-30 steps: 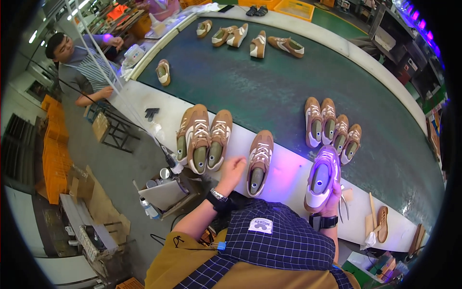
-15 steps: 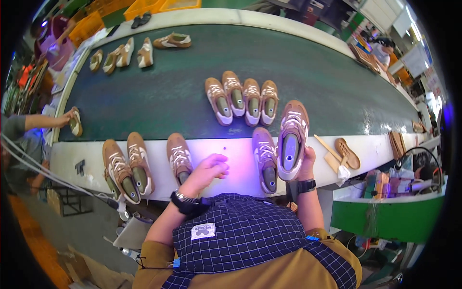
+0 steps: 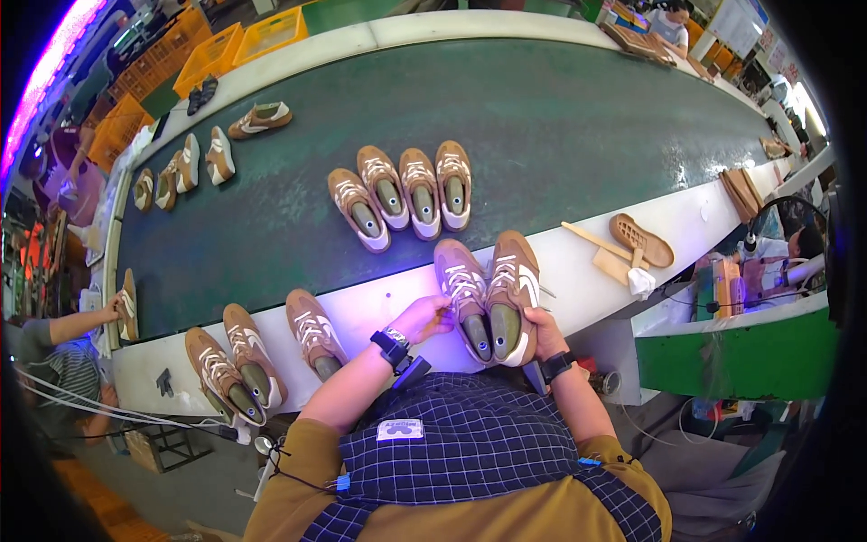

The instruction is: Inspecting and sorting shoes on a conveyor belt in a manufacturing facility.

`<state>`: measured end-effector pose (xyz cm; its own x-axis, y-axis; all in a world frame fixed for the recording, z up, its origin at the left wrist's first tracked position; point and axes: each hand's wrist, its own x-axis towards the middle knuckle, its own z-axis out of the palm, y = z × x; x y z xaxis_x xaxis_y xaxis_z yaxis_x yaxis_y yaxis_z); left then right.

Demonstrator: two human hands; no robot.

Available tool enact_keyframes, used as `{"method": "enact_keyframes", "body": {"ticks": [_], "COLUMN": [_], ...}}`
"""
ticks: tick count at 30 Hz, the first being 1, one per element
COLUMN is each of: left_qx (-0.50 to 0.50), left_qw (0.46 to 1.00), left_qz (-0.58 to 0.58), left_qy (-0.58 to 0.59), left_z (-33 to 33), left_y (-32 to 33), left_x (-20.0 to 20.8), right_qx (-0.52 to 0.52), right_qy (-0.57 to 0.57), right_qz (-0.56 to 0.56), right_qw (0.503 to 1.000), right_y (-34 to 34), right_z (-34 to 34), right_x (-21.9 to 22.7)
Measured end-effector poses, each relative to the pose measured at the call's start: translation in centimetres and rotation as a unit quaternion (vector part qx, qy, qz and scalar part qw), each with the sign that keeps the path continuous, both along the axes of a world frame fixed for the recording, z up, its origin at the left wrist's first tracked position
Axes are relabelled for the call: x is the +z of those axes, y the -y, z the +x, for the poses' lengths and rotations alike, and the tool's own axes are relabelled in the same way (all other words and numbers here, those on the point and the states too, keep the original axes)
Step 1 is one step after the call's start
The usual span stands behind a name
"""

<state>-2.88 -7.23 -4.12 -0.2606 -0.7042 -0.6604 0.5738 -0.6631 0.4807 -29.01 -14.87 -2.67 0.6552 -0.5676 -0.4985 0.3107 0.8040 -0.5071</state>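
Note:
A pair of brown-and-white sneakers stands side by side, toes away from me, at the white table edge. My right hand [image 3: 545, 336] grips the right sneaker [image 3: 513, 294] by its outer side near the heel. Beside the left sneaker [image 3: 463, 294], my left hand [image 3: 426, 318] has its fingers bent together at the shoe's outer side; whether they pinch anything is hidden. Olive-green inserts with round holes fill both shoes. Further left on the ledge are a single sneaker [image 3: 313, 330] and a cluster of similar sneakers [image 3: 244, 354].
Several sneakers [image 3: 397, 192] sit in a row on the green belt [image 3: 542, 117], with more [image 3: 187, 163] at its far left. Right of me lie a wooden stick [image 3: 593, 239] and a brown sole [image 3: 643, 239]. At the left, another person's hand [image 3: 113, 307] holds a shoe.
The right sneaker, held up before, has come down beside the left one. My left hand has moved right to the left sneaker. The whole view has turned.

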Motion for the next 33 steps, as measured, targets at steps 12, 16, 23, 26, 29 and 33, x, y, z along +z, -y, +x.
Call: {"method": "enact_keyframes", "body": {"ticks": [12,16,23,26,29,33], "left_qx": [0.248,0.345,0.247,0.222,0.181,0.208], "left_qw": [0.849,0.673,0.379,0.473,0.522,0.54], "left_qz": [-0.089,-0.052,0.325,0.365,0.343,0.321], "left_qy": [0.458,0.652,0.83,0.771,0.76,0.75], "left_z": [10.6,14.1,16.4,16.4,16.8,16.5], "left_y": [-7.9,-14.4,-26.6,-30.1,-31.1,-32.1], "left_x": [6.1,8.8,12.1,12.3,11.2,9.6], "right_qx": [-0.031,-0.02,0.084,0.108,0.089,0.173], "right_qy": [-0.002,0.025,0.078,0.084,0.101,0.113], "right_qz": [-0.056,-0.057,-0.037,-0.05,-0.092,-0.001], "right_qw": [0.998,0.998,0.993,0.989,0.987,0.978], "right_y": [0.8,0.1,-1.7,-2.5,-3.3,-4.2], "right_z": [1.1,3.9,10.7,13.3,15.4,16.7], "right_x": [5.5,7.1,7.5,8.1,8.5,8.0]}}
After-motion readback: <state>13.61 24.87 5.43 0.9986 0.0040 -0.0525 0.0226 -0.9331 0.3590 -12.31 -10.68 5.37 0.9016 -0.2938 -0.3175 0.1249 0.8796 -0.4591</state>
